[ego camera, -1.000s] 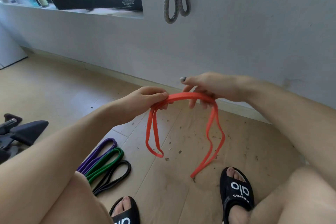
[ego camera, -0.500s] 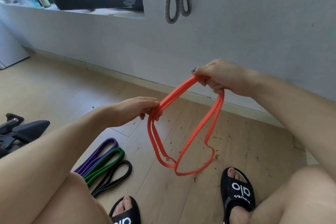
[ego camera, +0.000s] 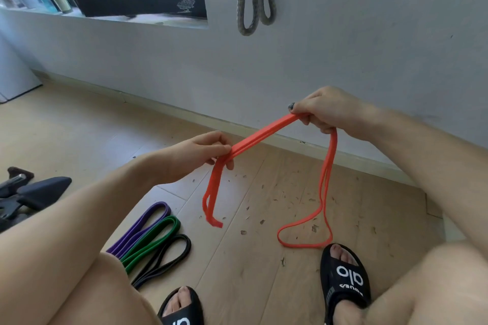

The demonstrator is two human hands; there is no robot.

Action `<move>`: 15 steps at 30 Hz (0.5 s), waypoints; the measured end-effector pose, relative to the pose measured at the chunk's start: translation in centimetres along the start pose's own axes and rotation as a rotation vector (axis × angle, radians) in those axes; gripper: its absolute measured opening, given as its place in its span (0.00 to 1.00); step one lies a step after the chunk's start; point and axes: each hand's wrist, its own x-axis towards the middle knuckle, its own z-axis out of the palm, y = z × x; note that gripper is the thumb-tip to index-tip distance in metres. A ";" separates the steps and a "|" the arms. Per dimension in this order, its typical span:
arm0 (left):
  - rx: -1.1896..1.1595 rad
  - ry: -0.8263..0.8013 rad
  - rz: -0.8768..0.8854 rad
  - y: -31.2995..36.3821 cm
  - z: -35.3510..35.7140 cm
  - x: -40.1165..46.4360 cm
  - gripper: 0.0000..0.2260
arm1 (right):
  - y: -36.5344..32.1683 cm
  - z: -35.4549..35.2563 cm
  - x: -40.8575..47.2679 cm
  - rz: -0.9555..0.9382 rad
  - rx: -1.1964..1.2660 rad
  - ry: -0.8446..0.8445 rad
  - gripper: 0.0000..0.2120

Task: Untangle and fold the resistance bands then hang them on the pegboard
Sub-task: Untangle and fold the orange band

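orange band [ego camera: 260, 136] held off the floor between both hands, strands drawn taut from one to the other. left hand [ego camera: 200, 153] sits lower than the right, forearm angled up, fingers curled and pinching the strands; a short doubled end hangs below it. right hand [ego camera: 326, 111] is raised nearer the wall, fist closed round the band; a long loop drops from it toward the right sandal [ego camera: 346, 277]. purple band [ego camera: 148, 221], green band [ego camera: 155, 237] and black band [ego camera: 169, 256] lie on the floor below the left hand.
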 end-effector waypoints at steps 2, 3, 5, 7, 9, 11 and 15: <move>-0.081 0.043 0.018 0.0 -0.3 0.0 0.05 | 0.2 -0.2 0.0 0.000 -0.006 -0.007 0.21; -0.110 0.051 0.024 0.0 -0.4 0.0 0.04 | 0.3 -0.3 0.0 0.000 -0.013 -0.011 0.20; -0.126 0.042 0.016 0.1 -0.4 -0.1 0.04 | 0.4 -0.2 -0.1 0.003 -0.040 -0.023 0.19; -0.135 0.025 -0.001 0.1 -0.2 -0.2 0.04 | 0.1 0.2 -0.3 0.011 -0.080 -0.061 0.17; -0.161 0.027 0.002 0.3 0.1 -0.2 0.03 | -0.5 1.0 -0.6 0.034 -0.093 -0.145 0.17; -0.170 0.046 0.018 0.8 0.4 0.0 0.04 | -1.2 2.3 -0.7 0.057 -0.109 -0.245 0.20; -0.129 0.045 0.045 1.4 1.2 0.5 0.05 | -2.3 5.2 -0.5 0.024 -0.132 -0.327 0.26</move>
